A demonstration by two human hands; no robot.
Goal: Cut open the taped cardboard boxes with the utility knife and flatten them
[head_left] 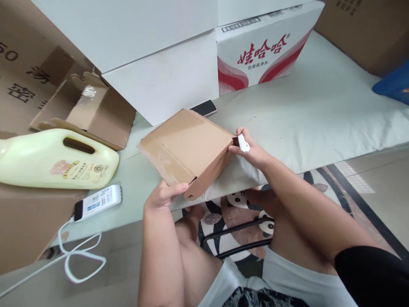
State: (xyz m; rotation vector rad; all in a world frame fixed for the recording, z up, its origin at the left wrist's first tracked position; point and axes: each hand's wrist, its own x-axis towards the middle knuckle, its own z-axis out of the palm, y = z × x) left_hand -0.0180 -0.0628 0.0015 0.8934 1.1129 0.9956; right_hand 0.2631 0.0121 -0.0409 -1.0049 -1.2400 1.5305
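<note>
- A brown cardboard box (191, 143) is held tilted at the front edge of the tabletop (319, 123)
- Its near corner is pinched by the left hand (164, 195); a small white tool (244, 144) is grasped by the right hand (254, 152) at the right-hand corner
- The broad upper panel lies closed, with narrow gaps at two corners; nothing is seen taken out, and whether the hidden flaps are sealed cannot be told
- Beyond, a dark flat device (204, 108) is backed by a white carton (162, 81)
</note>
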